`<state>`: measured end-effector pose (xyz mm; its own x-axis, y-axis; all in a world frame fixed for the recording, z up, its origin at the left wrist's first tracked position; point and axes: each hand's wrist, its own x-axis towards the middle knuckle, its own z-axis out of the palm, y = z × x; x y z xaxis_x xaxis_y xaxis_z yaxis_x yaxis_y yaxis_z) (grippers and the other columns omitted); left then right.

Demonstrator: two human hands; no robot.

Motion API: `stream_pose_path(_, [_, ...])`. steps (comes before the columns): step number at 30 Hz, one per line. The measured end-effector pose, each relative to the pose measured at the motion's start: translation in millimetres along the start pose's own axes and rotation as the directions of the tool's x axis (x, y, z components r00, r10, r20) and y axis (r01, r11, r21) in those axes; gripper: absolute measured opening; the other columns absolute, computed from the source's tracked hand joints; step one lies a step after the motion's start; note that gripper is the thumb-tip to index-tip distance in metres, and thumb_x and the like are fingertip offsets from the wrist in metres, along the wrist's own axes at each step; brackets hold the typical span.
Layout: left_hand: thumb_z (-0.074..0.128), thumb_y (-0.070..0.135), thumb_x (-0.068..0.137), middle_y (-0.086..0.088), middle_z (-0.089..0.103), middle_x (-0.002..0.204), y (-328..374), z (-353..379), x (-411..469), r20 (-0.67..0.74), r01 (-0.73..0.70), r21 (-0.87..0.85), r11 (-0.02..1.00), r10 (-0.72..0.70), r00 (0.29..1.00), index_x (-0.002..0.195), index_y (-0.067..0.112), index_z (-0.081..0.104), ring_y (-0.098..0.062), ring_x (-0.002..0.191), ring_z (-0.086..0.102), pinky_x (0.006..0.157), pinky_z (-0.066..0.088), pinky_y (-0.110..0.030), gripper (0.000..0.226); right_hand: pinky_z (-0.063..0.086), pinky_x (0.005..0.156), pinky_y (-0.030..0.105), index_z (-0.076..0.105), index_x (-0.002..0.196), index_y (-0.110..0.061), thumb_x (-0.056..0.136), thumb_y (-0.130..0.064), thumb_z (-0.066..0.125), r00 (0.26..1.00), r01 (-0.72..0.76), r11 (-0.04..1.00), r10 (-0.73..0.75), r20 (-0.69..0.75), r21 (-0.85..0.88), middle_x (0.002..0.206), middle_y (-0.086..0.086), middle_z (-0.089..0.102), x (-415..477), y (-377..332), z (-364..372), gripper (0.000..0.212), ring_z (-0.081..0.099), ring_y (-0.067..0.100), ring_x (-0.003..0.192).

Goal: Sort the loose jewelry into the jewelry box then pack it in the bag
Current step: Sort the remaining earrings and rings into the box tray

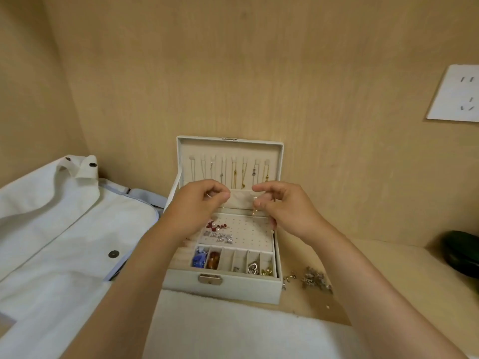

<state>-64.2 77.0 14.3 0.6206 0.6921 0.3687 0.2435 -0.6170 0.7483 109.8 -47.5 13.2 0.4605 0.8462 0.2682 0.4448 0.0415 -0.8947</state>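
Over the open box (181, 286), the right hand (287, 211) pinches an earring (255, 212) hanging straight down; the left hand (199, 203) pinches a thin wire (208, 195).

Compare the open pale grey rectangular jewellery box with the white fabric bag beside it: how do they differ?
The jewellery box is rigid and boxy; the white fabric bag is soft and creased. The box stands open, lid upright, showing necklaces and compartments; the bag lies flat. The box fastens with a metal clasp; the bag has round snaps. Both are pale.
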Motion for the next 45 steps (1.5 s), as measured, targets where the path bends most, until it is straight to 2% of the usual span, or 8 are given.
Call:
stream_pose_path(3, [0.066,0.029,0.092,0.011,0.07,0.087,-12.5,-8.9,8.4,-0.025,0.032,-0.009,0.999,-0.032,0.999,0.094,0.026,0.073,-0.004,0.082,0.061,0.076,0.048,-0.023,0.008,0.046,0.045,0.025,0.074,0.089,-0.018,0.086,-0.014,0.078,0.999,-0.034,0.997,0.031,-0.042,-0.065,0.078,0.006,0.07,16.9,9.3,18.4,0.006,0.052,0.011,0.043])
stream_pose_path(9, [0.068,0.029,0.091,0.015,0.07,0.087,-30.5,-17.4,13.8,-0.041,0.048,-0.054,0.997,-0.051,0.998,0.092,0.025,0.074,0.002,0.079,0.059,0.075,0.046,-0.019,0.008,0.054,0.085,0.027,0.078,0.086,-0.033,0.084,-0.025,0.078,0.999,0.045,0.94,-0.051,-0.008,-0.339,0.086,-0.017,0.073,32.0,23.7,41.6,0.008,0.066,-0.002,0.086])
stream_pose_path(19, [0.064,0.035,0.093,0.004,0.072,0.083,-39.1,-12.8,13.2,0.002,0.043,-0.106,0.993,-0.043,0.999,0.093,0.027,0.076,-0.01,0.076,0.064,0.073,0.051,-0.025,0.014,0.054,0.077,0.027,0.075,0.093,-0.035,0.087,-0.036,0.07,0.983,0.173,0.69,-0.163,0.082,-0.702,0.094,-0.02,0.071,32.2,13.6,63.6,0.008,0.063,0.002,0.09])
stream_pose_path(22, [0.062,0.038,0.095,0.008,0.071,0.081,-40.0,-11.9,13.6,0.013,0.047,-0.1,0.994,-0.046,0.999,0.097,0.025,0.076,0.002,0.065,0.057,0.068,0.046,-0.023,0.019,0.051,0.074,0.026,0.074,0.092,-0.035,0.088,-0.035,0.069,0.973,0.209,0.645,-0.213,0.09,-0.735,0.094,-0.018,0.072,29.8,11.9,64.1,0.006,0.063,0.003,0.088])
stream_pose_path(30, [0.058,0.023,0.098,0.001,0.069,0.085,-39.7,-10.6,13.1,0.076,0.103,-0.163,0.981,-0.091,0.993,0.114,0.028,0.07,0.008,0.058,0.054,0.057,0.042,-0.006,0.021,0.055,0.077,0.032,0.073,0.088,-0.033,0.087,-0.036,0.069,0.965,0.253,0.643,-0.224,0.138,-0.723,0.092,-0.016,0.071,31.7,15.5,65.2,0.005,0.063,0.005,0.087])
stream_pose_path(34, [0.067,0.025,0.091,0.002,0.068,0.085,-40.5,-9.6,15.3,0.04,0.137,-0.212,0.968,-0.132,0.99,0.107,0.025,0.069,-0.005,0.071,0.061,0.075,0.049,-0.023,0.016,0.056,0.082,0.036,0.075,0.094,-0.033,0.089,-0.035,0.067,0.962,0.271,0.692,-0.172,0.212,-0.669,0.094,-0.016,0.07,35.8,17.1,59.6,0.01,0.063,0.005,0.089])
stream_pose_path(39, [0.072,0.025,0.088,0.002,0.072,0.09,-38.2,-8.3,12.5,0.046,0.139,-0.252,0.958,-0.132,0.99,0.097,0.027,0.073,-0.008,0.077,0.066,0.076,0.054,-0.023,0.01,0.056,0.088,0.036,0.072,0.106,-0.035,0.089,-0.023,0.068,0.967,0.244,0.78,-0.151,0.205,-0.577,0.093,-0.018,0.07,37.5,22.1,55.5,0.021,0.065,0.0,0.091])
stream_pose_path(45, [0.075,0.024,0.086,0.002,0.072,0.085,-32.0,-4.0,11.9,0.043,0.148,-0.302,0.942,-0.142,0.989,0.1,0.023,0.072,-0.005,0.071,0.066,0.076,0.055,-0.024,0.014,0.056,0.091,0.032,0.073,0.106,-0.026,0.081,-0.009,0.08,0.976,0.198,0.959,-0.174,0.134,-0.203,0.096,-0.008,0.074,36.8,11.2,41.2,0.032,0.069,0.002,0.091])
